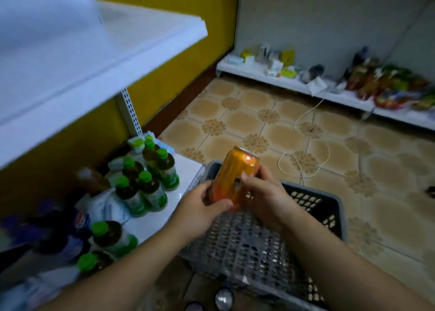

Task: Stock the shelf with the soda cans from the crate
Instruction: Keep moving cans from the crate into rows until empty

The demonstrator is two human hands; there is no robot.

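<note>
Both hands on one orange soda can (235,176), held in the air over the far left corner of the grey crate (313,189). The can is tilted, with its silver top leaning away and to the right. Left hand (200,208) grips the lower part, thumb curled across the base end and fingers behind. Right hand (266,199) pinches the can's right side, fingertips on the label, so both hands are closed on the same can.

The crate sits on the patterned tile floor (259,113), just beside the low white shelf (186,169) on the left. The lattice bottom shows bare where visible (near edge is hidden by the forearms). A round silvery can top (224,299) shows at the bottom edge; cannot tell if it's inside the crate or not.

The low shelf carries green-capped bottles (150,186) in a cluster, with a dark cola bottle (77,219) nearer the camera, blurred. An upper white shelf (94,59) overhangs top left. A white cable (306,132) loops on the floor beyond the crate. The far shelf (259,74) along the back wall has small boxes and snack bags (381,82), too blurred to read
</note>
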